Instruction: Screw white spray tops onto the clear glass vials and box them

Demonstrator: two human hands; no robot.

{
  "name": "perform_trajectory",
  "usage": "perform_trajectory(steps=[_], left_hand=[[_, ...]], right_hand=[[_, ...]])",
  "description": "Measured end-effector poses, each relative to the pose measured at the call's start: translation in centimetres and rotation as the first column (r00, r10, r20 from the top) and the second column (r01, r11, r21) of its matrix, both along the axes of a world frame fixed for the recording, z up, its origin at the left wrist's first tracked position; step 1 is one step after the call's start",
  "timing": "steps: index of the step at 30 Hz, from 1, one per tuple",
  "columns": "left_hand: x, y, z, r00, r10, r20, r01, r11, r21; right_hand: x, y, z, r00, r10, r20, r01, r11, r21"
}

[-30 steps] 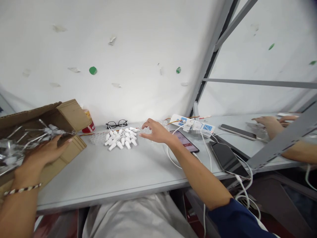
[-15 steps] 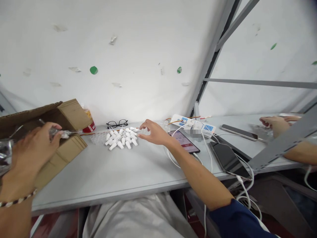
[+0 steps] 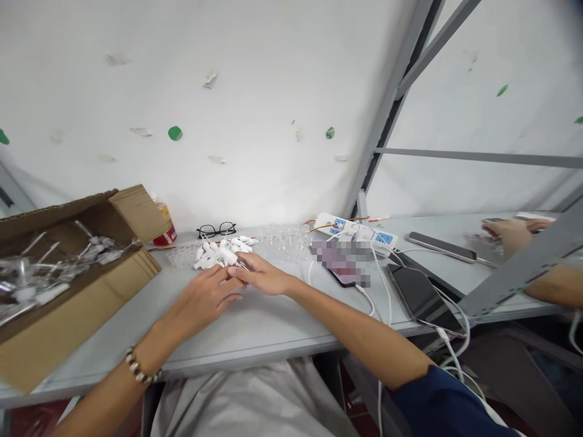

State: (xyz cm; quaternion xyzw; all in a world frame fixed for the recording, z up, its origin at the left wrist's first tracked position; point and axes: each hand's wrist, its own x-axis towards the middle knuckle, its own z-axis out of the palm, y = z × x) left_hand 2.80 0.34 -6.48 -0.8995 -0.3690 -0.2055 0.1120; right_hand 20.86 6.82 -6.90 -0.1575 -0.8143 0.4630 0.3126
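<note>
My left hand (image 3: 198, 303) and my right hand (image 3: 262, 274) meet at the near side of a pile of small white plastic pieces (image 3: 208, 254). Between their closed fingertips is a white nozzle-like plastic piece (image 3: 230, 256), partly covered by the fingers. A thin shiny part shows by the right fingers, too small to make out. On the left stands an open cardboard box (image 3: 98, 309), holding several clear and white plastic pieces with thin tubes (image 3: 54, 267).
Eyeglasses (image 3: 217, 230) and a red container (image 3: 166, 230) sit by the wall. Clear plastic pieces (image 3: 285, 238) lie behind my right hand. A power strip (image 3: 330, 223), phones (image 3: 423, 291) and white cables occupy the right. Beyond the metal frame (image 3: 523, 273) is another person's arm (image 3: 553, 279).
My left hand has come out of the cardboard box and moved right to the white pile. My right hand has shifted left and nearer; its parted fingers have closed beside the left hand's.
</note>
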Motion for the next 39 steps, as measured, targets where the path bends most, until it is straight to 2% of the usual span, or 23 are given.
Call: perform_trajectory(steps=[2,4,6,8,12,16,21,25,29,35,39], left_hand=[[-0.2,0.1,-0.1,0.999,-0.025,0.021,0.025,1.000,-0.015],[-0.8,0.4,-0.2,0.995,0.003,0.097,-0.005,1.000,0.016],[-1.4,0.9,-0.4,0.981,0.056,0.184,-0.071,0.995,0.077],[-1.8,1.3,-0.7,0.974,0.084,0.212,-0.106,0.990,0.092],[-1.5,1.2,-1.2,0.991,0.054,0.126,-0.044,0.996,-0.081],[-0.7,0.4,-1.0,0.985,0.100,0.139,-0.077,0.984,-0.164],[-0.3,-0.1,-0.8,0.975,0.165,0.151,-0.140,0.976,-0.168],[-0.2,-0.2,-0.9,0.970,0.186,0.154,-0.160,0.972,-0.170],[-0.1,-0.1,-0.9,0.972,0.198,0.125,-0.176,0.970,-0.169],[-0.5,0.4,-1.4,0.959,0.242,0.147,-0.231,0.969,-0.088],[-0.9,0.3,-1.2,0.952,0.195,0.238,-0.181,0.980,-0.080]], right_hand=[[0.5,0.3,0.4,0.997,-0.044,0.061,0.043,0.999,0.026],[1.0,0.5,0.8,0.975,-0.160,0.154,0.136,0.978,0.157],[1.4,0.6,0.9,0.914,-0.318,0.253,0.218,0.910,0.353],[1.4,0.6,0.7,0.857,-0.400,0.326,0.218,0.853,0.474],[0.7,0.1,-0.2,0.846,-0.346,0.407,0.119,0.865,0.488],[0.2,-0.4,-0.3,0.855,-0.322,0.407,0.090,0.865,0.494],[0.2,-0.7,0.0,0.840,-0.368,0.399,0.136,0.854,0.502],[0.0,-0.8,-0.1,0.807,-0.444,0.389,0.178,0.812,0.555],[-0.1,-0.8,-0.3,0.780,-0.478,0.404,0.168,0.782,0.600],[-0.5,-1.6,0.1,0.732,-0.565,0.380,0.156,0.682,0.714],[-0.4,-1.6,0.4,0.730,-0.568,0.380,0.166,0.687,0.707]])
